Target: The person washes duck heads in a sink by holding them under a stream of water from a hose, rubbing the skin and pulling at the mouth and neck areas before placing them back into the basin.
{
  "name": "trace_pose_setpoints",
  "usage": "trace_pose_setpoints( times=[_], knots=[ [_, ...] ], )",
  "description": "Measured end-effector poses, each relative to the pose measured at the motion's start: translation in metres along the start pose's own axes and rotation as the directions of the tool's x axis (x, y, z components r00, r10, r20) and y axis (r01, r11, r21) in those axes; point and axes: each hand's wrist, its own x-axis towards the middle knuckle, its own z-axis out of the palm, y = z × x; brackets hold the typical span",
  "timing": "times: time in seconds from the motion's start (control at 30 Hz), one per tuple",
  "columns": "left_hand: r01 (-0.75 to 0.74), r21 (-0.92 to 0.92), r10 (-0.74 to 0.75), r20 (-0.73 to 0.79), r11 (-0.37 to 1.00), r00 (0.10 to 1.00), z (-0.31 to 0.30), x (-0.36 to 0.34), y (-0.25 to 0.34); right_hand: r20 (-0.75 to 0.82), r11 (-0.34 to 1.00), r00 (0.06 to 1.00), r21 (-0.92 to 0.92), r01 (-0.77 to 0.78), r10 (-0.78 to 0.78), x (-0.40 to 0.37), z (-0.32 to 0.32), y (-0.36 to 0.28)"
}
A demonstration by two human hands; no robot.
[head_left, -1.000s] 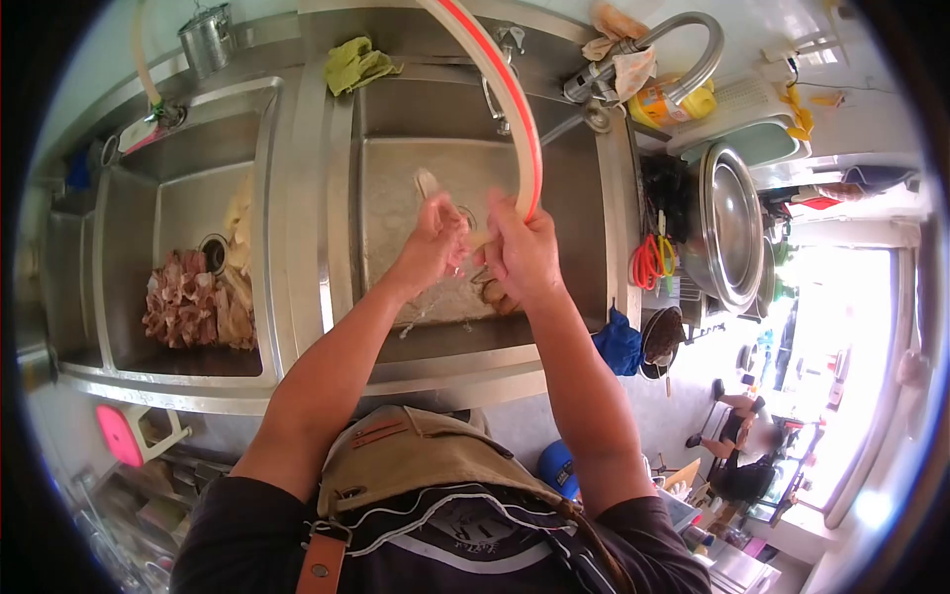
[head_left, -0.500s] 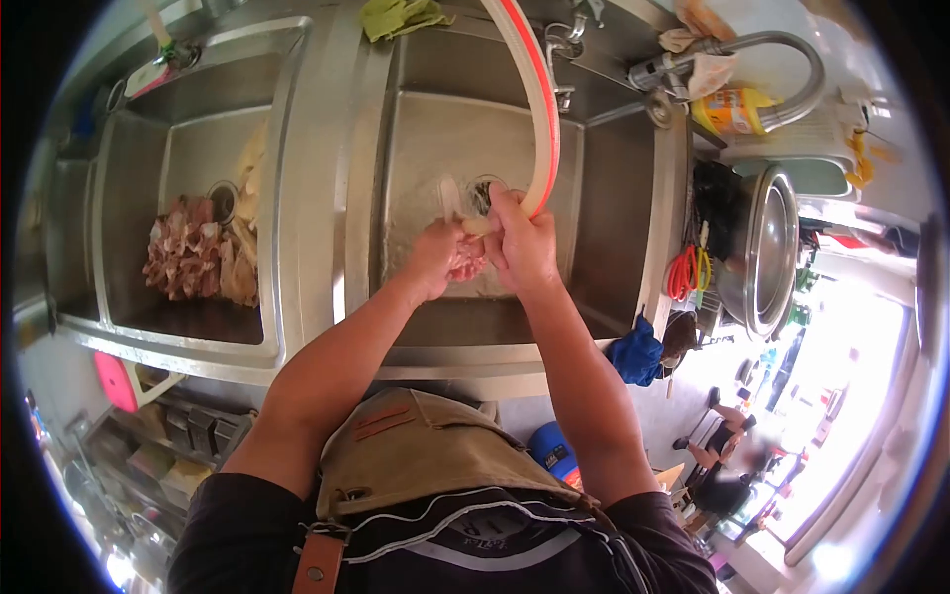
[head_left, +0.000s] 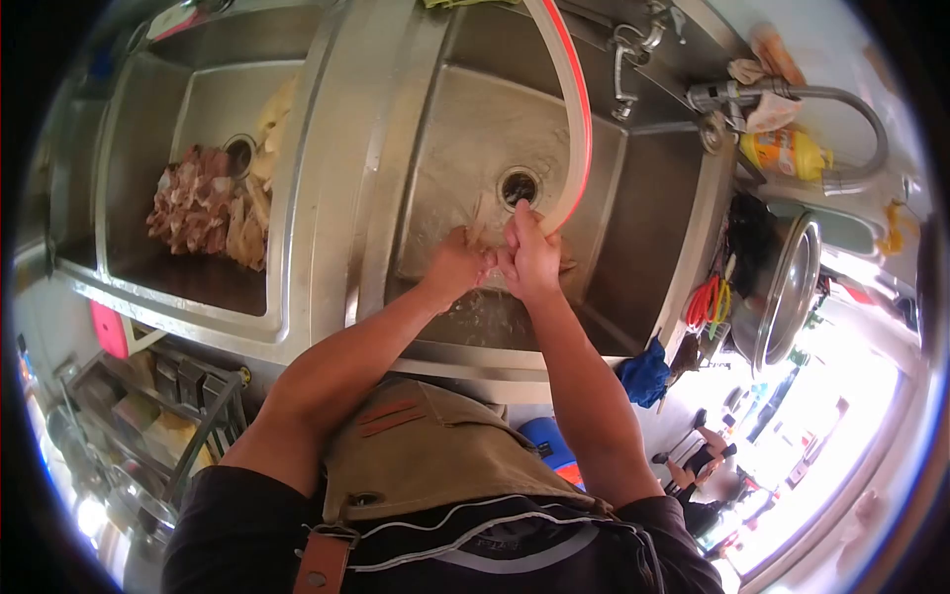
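In the head view, my right hand (head_left: 534, 259) is wrapped round a clear hose (head_left: 574, 119) with a red stripe, inside the right-hand sink basin (head_left: 475, 119). Close beside it, almost touching, is my left hand (head_left: 459, 265), its fingers curled. A pale, narrow shape (head_left: 478, 220) shows just above the left fingers; whether it is water or a solid piece I cannot make out. Water splashes over the basin floor around both hands. Just beyond them the round drain (head_left: 520, 188) shows. The hose's end is hidden by my hands.
Raw meat pieces (head_left: 190, 203) lie in the left basin (head_left: 148, 89), past a metal divider (head_left: 341, 178). A tap (head_left: 625, 74) stands at the back. To the right are a yellow bottle (head_left: 787, 151), a metal bowl (head_left: 789, 292) and a blue cloth (head_left: 643, 373). Another person sits farther off.
The camera view has shifted, so the sinks appear turned. Both hands have come nearer to me relative to the drain, which now shows more fully. My right hand still grips the hose.
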Motion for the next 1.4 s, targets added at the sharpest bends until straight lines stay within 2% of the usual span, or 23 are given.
trace_pose_setpoints(
  times=[0.2, 0.5, 0.63, 0.7, 0.8, 0.93, 1.0, 1.1, 1.2, 1.3, 1.4],
  knots=[
    [0.054, -0.121, -0.042, 0.103, 0.991, 0.994, -0.016, -0.001, -0.023, -0.035, 0.999, 0.999, 0.023, -0.038, 0.038, 0.004, -0.005, 0.038],
    [0.066, -0.083, -0.064, 0.020, 0.994, 0.998, -0.020, 0.004, -0.030, -0.046, 0.998, 0.997, -0.027, -0.056, 0.055, 0.011, -0.002, 0.048],
    [0.042, -0.126, -0.051, -0.069, 0.991, 0.996, -0.019, 0.003, -0.038, -0.041, 0.997, 0.997, -0.016, -0.073, 0.072, 0.010, -0.001, 0.052],
    [0.098, -0.070, -0.103, -0.068, 0.993, 0.992, -0.023, 0.006, -0.037, -0.062, 0.997, 0.995, -0.006, -0.079, 0.078, 0.013, -0.003, 0.058],
    [0.186, -0.082, -0.193, -0.091, 0.979, 0.977, -0.023, 0.004, -0.034, -0.094, 0.997, 0.994, -0.031, -0.065, 0.062, 0.014, -0.003, 0.065],
    [0.184, -0.139, -0.196, -0.083, 0.973, 0.977, -0.030, 0.009, -0.047, -0.155, 0.978, 0.979, -0.141, -0.155, 0.133, -0.001, 0.007, 0.050],
    [0.223, -0.164, -0.243, -0.113, 0.961, 0.963, -0.027, 0.007, -0.040, -0.079, 0.986, 0.992, -0.127, -0.106, 0.097, 0.004, -0.001, 0.066],
    [0.241, -0.072, -0.247, -0.090, 0.968, 0.965, -0.033, 0.016, -0.047, -0.136, 0.964, 0.975, -0.228, 0.140, -0.173, 0.002, 0.001, 0.071],
    [0.265, -0.061, -0.270, -0.079, 0.962, 0.960, -0.023, 0.016, -0.039, -0.134, 0.923, 0.940, -0.277, 0.267, -0.312, 0.009, -0.003, 0.083],
    [0.275, -0.081, -0.280, -0.052, 0.958, 0.959, -0.026, 0.018, -0.043, -0.131, 0.950, 0.962, -0.232, 0.206, -0.241, 0.003, -0.007, 0.076],
    [0.310, -0.077, -0.313, -0.025, 0.948, 0.950, -0.042, 0.022, -0.056, -0.138, 0.974, 0.990, -0.227, -0.017, -0.015, -0.005, -0.008, 0.055]
  ],
)
